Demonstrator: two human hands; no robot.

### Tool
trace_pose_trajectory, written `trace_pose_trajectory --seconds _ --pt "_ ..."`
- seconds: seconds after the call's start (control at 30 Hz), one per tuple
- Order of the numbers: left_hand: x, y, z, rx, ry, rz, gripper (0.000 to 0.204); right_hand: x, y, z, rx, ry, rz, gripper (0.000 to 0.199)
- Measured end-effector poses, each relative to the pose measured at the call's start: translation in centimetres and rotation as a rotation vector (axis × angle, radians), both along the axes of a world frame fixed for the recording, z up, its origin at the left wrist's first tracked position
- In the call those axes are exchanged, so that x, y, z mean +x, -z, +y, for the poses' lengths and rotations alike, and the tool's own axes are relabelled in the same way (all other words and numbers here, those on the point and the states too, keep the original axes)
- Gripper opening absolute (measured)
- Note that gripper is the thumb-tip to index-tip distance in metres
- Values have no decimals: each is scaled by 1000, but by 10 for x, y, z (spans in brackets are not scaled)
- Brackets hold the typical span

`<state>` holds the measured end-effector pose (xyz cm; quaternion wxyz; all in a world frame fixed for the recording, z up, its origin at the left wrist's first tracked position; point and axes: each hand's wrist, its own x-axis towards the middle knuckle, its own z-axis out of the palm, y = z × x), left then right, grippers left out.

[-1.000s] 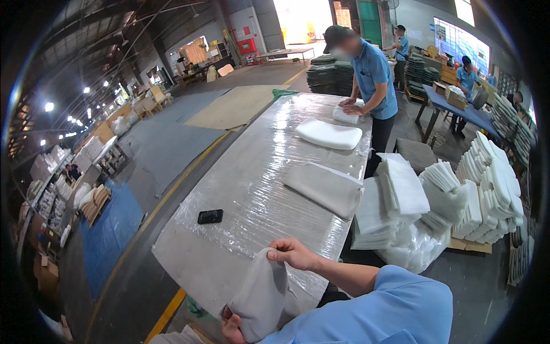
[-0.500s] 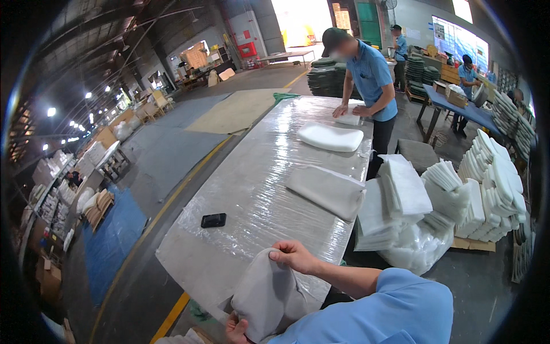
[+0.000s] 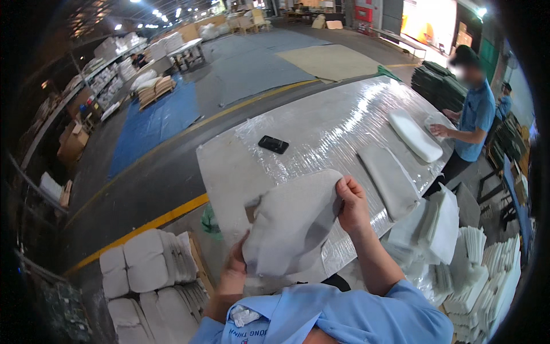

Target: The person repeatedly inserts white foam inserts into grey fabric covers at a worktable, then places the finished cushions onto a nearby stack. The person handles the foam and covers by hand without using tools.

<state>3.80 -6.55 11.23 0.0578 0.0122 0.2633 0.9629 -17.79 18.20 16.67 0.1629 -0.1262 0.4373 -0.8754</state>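
In front of my chest I hold up a grey fabric-covered cushion (image 3: 295, 223) with a rounded outline, above the near end of the plastic-covered table (image 3: 309, 140). My right hand (image 3: 353, 203) pinches its upper right corner, thumb on the near face. At the lower left edge my left hand (image 3: 236, 261) is closed on it, some fingers hidden behind. A similar grey cushion piece (image 3: 389, 180) lies flat on the table to the right. Beyond that lies a white foam pad (image 3: 415, 135).
A black phone (image 3: 273, 144) lies on the table. Stacked grey cushions (image 3: 146, 266) stand at lower left, white foam pads (image 3: 441, 221) at right. A co-worker (image 3: 475, 112) in a blue shirt handles a white piece at the table's far right. Yellow line (image 3: 189, 205) marks the floor.
My view has swung left, bringing the stacked grey cushions into sight. The held cushion has been lifted and turned, spreading more between my hands. Both hands still grip it.
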Motion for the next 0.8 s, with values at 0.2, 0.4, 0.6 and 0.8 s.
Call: trace_pose_trajectory --seconds 0.2,0.4,0.6,0.8 --pt "16 44 19 -130 387 -80 71 21 -67 -17 47 -155 79 19" --pt "47 53 12 -212 521 -121 70 24 -119 -75 149 -190 539 18" --pt "22 64 27 80 368 -178 69 -30 -98 -83 655 78 1001 32" --pt "-31 33 10 411 62 -163 68 -42 -10 -14 593 -428 342 43"
